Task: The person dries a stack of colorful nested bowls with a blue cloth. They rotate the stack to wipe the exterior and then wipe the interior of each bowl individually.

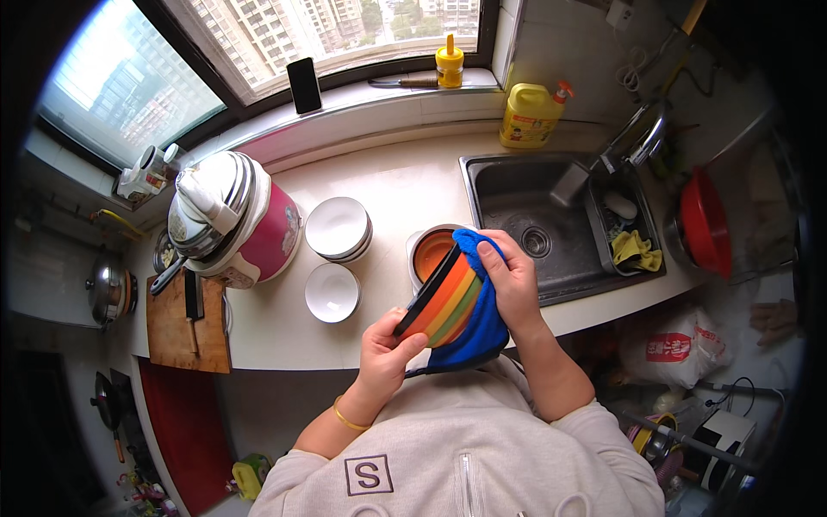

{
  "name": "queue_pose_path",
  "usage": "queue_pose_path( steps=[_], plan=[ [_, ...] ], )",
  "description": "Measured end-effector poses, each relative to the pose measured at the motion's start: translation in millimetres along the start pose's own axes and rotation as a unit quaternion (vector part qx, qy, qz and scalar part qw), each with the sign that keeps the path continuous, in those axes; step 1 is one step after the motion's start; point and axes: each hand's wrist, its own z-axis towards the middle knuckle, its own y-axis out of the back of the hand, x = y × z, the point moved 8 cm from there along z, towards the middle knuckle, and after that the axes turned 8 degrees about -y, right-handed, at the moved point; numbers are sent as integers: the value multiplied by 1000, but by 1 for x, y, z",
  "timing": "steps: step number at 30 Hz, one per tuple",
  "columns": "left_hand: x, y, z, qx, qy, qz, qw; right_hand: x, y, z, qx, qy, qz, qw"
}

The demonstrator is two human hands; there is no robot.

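Tilted on its side before my chest is a bowl [446, 298] with orange, yellow and green stripes and a black rim. My left hand [389, 346] grips its lower left edge, thumb on the striped outside. At the upper right, my right hand [515, 279] holds a blue cloth [475, 342] against the rim and side; the cloth drapes under the bowl. Behind it on the counter sits another bowl with an orange inside [431, 252], partly hidden. To the left stand a stack of white plates [336, 227] and a stack of smaller white bowls [332, 293].
A steel sink [517, 194] with a yellow rag [636, 251] in its side basket lies right, under a faucet [639, 142]. A pink rice cooker [258, 226] stands left, beside a cutting board [168, 329] bearing a cleaver [193, 297]. A detergent jug [530, 116] stands behind the sink.
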Motion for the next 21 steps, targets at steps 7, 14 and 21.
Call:
queue_pose_path(
  steps=[7, 14, 21],
  plan=[
    [4, 3, 2, -12, 3, -143, 990, -54, 5, -2, 1, -159, 190, 969],
    [3, 3, 4, -7, -11, -140, 990, 19, 12, -26, -122, 104, -111, 981],
    [5, -4, 7, -15, 1, -148, 989, 69, -27, -74, -81, 352, -307, 881]
  ],
)
